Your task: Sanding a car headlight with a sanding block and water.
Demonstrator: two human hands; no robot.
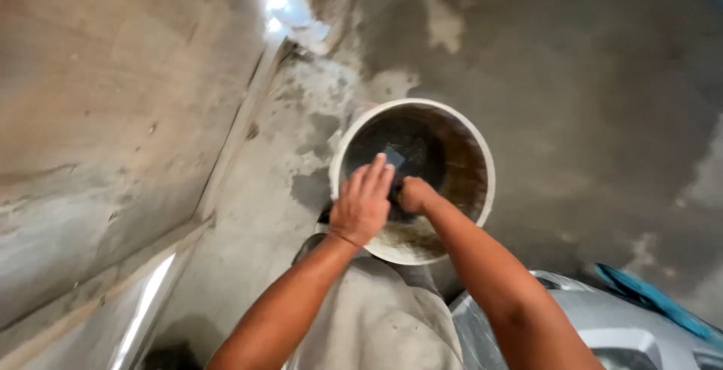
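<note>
Centre of frame: your two hands are together over a round white-rimmed bucket [482, 151] standing on the grey concrete floor [602, 76]. Your left hand [363, 206] lies flat-ish, fingers [374, 176] stretched forward and loosely spread over the near rim, palm down; fingers not clenched, and they appear to press on a small dark flat tool [393, 157], only its tip showing just past the fingertips. Your right hand [414, 194] sits just beside the left, touching or nearly touching it, closed into a fist inside the bucket; what it grips is hidden behind the left hand, cannot tell. Bucket interior is dark and wet-looking, with brownish residue on the right wall and lighter gritty material along the near lower edge. Bucket position: centre, slightly right, right in front of your knees. Lower centre: light beige cloth [376, 317], your clothing, runs up to the bucket's near edge. Lower right: a grey-silver plastic object [602, 325] beside your right forearm, with a blue item [648, 295] just beyond it near the right edge. Left half of frame: rough plastered wall [98, 114] meeting the floor along a diagonal seam; bright light patch at top centre. Floor shows darker damp stains around the bucket.
</note>
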